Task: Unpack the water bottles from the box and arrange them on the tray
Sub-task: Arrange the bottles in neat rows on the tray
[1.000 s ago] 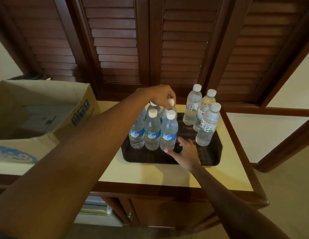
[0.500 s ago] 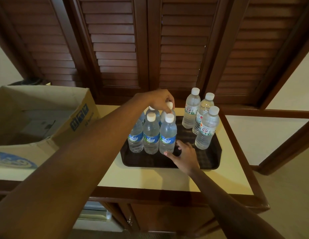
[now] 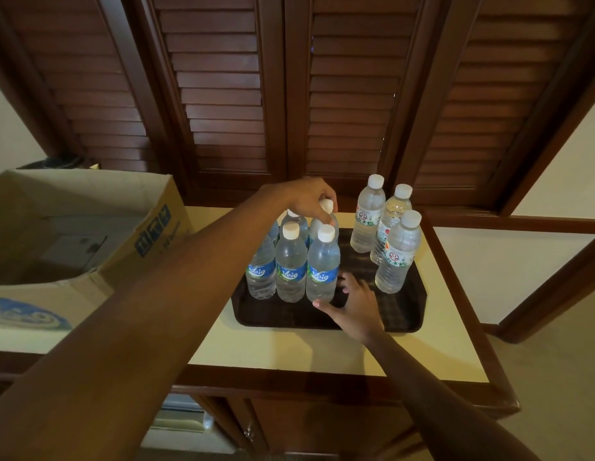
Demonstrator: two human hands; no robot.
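A dark brown tray (image 3: 282, 316) sits on the cream counter. On its left side stand several blue-labelled water bottles (image 3: 291, 264) in a tight cluster. Three white-labelled bottles (image 3: 397, 252) stand apart on the tray's right side. My left hand (image 3: 309, 197) reaches over the cluster and pinches the neck of a back-row bottle (image 3: 326, 207) just under its white cap. My right hand (image 3: 354, 306) rests low on the tray with fingers spread, touching the base of the front right blue-labelled bottle (image 3: 322, 264). The open cardboard box (image 3: 90, 227) stands at the left.
Dark wooden louvred doors (image 3: 289, 94) rise right behind the counter. The counter's wooden rim (image 3: 465, 294) runs along its right and front edges. Bare tray surface lies between the two bottle groups. A strip of cream counter (image 3: 289, 347) shows in front of the tray.
Both hands hold nearly the same places. The right hand's fingers have spread a little against the front bottle's base. The view has dropped slightly.
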